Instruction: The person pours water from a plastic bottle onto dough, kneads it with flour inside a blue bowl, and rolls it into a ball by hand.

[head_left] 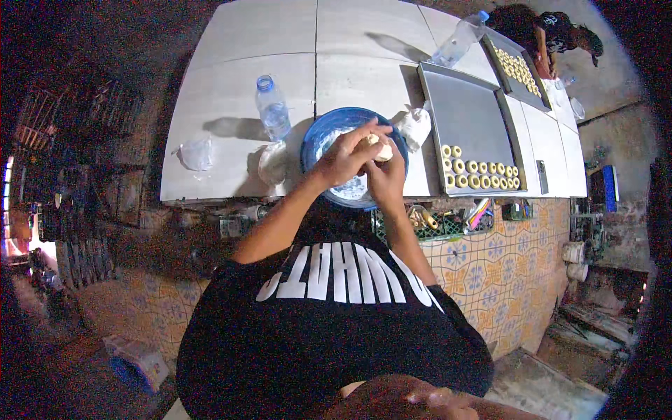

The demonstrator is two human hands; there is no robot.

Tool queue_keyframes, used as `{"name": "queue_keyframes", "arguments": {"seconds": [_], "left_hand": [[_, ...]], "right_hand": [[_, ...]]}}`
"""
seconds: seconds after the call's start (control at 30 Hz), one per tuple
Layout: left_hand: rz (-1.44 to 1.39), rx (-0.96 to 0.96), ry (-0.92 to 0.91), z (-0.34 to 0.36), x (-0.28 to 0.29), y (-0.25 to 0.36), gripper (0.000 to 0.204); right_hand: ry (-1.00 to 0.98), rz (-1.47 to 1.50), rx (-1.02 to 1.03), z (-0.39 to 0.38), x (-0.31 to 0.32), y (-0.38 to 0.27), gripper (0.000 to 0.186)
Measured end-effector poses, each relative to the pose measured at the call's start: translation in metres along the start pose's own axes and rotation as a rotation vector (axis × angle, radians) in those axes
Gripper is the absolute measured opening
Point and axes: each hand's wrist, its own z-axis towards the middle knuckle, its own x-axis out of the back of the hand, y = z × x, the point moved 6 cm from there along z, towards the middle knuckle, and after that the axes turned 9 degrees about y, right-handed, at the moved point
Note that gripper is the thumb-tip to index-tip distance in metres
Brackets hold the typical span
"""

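Observation:
My left hand [339, 159] and my right hand [385, 175] are closed together around a pale lump of dough [379, 150] above a blue bowl [315, 131] with white powdery contents. A small white bag [414, 129] lies against the bowl's right side, and another pale bag [271, 164] sits to its left. Farther right, a metal tray [465, 119] holds several pale dough rings [460, 180] along its near end and left corner.
The white tiled tabletop [357, 63] carries two plastic bottles [275, 115] [455, 49], a clear bag [197, 152], a phone [542, 176] and a second tray of rings [512, 70]. A person [553, 35] stands at the far right. Crates [399, 224] are under the table's edge.

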Motion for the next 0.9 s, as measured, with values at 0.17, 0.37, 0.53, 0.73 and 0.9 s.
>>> {"name": "queue_keyframes", "arguments": {"seconds": [0.17, 0.37, 0.53, 0.73, 0.9], "left_hand": [[0.352, -0.174, 0.038, -0.005, 0.006, 0.012, 0.042], [0.944, -0.155, 0.451, -0.033, 0.084, -0.027, 0.066], [0.873, 0.112, 0.484, -0.046, 0.087, -0.051, 0.068], [0.736, 0.321, 0.399, -0.041, 0.08, -0.061, 0.065], [0.879, 0.19, 0.486, -0.046, 0.083, -0.085, 0.063]], "right_hand": [[0.039, 0.132, -0.06, 0.03, 0.016, 0.022, 0.042], [0.087, -0.094, -0.098, 0.046, 0.072, 0.028, 0.047], [-0.102, -0.661, 0.088, 0.052, 0.057, 0.055, 0.055], [-0.057, -1.259, 0.224, 0.068, 0.025, 0.082, 0.039], [-0.187, -1.106, 0.361, 0.091, -0.019, 0.126, 0.033]]}}
